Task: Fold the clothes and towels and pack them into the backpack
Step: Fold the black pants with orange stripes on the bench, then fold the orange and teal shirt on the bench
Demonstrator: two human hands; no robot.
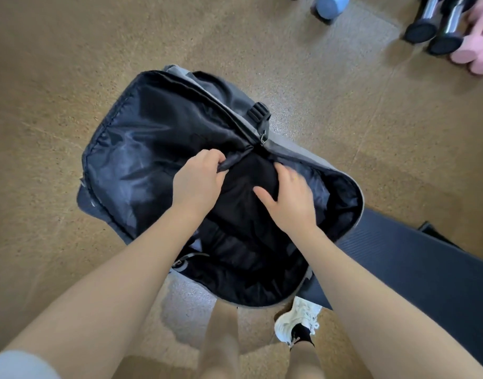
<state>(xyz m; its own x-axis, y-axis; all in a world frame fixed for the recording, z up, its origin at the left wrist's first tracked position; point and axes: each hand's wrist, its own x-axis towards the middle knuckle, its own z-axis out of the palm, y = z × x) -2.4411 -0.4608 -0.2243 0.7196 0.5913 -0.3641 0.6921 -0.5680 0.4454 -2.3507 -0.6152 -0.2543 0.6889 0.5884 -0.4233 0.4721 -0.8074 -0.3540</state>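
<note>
The left hand (pixel 197 179) is curled on the dark edge of the flap of the open grey backpack with black lining (pixel 131 149), which is laid on the speckled tan floor (pixel 57 77). The right hand (pixel 289 198) is pressed, fingers spread, on folded black clothing (pixel 248 184) inside the backpack.

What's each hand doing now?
Left hand: pinching the backpack's opening edge.
Right hand: open, pressing the black garment down.

no readable text, labels or numbers anywhere
</note>
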